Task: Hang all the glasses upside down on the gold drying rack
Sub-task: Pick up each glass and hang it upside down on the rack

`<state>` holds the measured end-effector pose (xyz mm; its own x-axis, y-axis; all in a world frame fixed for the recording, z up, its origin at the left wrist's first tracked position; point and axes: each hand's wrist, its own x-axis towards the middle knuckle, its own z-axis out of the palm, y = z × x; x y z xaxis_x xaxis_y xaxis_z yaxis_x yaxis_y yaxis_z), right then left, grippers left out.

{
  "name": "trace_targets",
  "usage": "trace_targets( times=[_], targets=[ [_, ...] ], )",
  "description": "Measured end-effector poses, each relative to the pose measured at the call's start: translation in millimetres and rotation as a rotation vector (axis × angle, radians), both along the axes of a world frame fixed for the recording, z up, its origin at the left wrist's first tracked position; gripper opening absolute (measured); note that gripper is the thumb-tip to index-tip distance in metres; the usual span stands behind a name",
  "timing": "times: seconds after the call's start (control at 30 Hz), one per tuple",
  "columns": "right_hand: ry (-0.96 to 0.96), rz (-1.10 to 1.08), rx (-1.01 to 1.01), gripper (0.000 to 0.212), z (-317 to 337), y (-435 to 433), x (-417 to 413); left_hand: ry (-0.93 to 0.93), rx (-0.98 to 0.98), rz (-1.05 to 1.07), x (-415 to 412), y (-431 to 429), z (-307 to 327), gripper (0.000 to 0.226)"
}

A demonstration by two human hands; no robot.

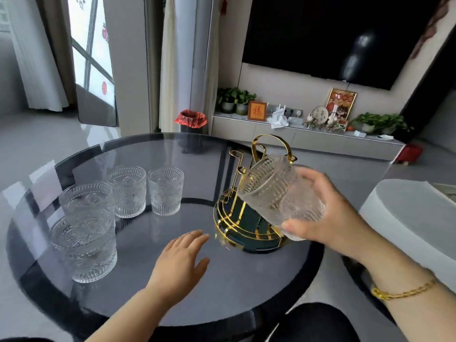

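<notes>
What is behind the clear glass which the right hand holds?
Behind the tilted clear ribbed glass in the right hand stands the gold wire drying rack. Its looped handle and green base show; the pegs directly behind the glass are covered.

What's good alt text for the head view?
The right hand tilts a ribbed glass over the gold drying rack on a round glass table. The left hand hovers open near the rack; four embossed glasses stand upright at the left.
</notes>
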<state>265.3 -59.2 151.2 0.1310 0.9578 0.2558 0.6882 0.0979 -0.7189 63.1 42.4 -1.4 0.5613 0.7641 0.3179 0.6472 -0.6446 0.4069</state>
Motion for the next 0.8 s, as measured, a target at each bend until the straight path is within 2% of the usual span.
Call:
trace_targets(
  times=[0.17,0.3,0.43,0.57,0.7,0.8],
  targets=[
    [-0.421,-0.138,-0.090,0.067,62,-26,37,0.082,-0.061,-0.063,42,26,-5,0.063],
    [-0.602,-0.105,-0.189,0.064,93,-12,48,0.119,-0.084,-0.071,48,34,-13,0.061],
    [-0.829,-0.073,-0.304,0.076,96,18,45,0.126,-0.092,-0.081,48,35,-15,0.060],
    [-0.880,-0.002,-0.418,0.070,84,45,34,0.109,-0.097,-0.076,50,35,-14,0.059],
    [-0.917,0.048,-0.441,0.065,66,64,29,0.085,-0.117,-0.078,50,36,-16,0.058],
    [-0.866,0.054,-0.457,0.063,54,71,28,0.066,-0.126,-0.085,50,37,-17,0.058]
  ],
)
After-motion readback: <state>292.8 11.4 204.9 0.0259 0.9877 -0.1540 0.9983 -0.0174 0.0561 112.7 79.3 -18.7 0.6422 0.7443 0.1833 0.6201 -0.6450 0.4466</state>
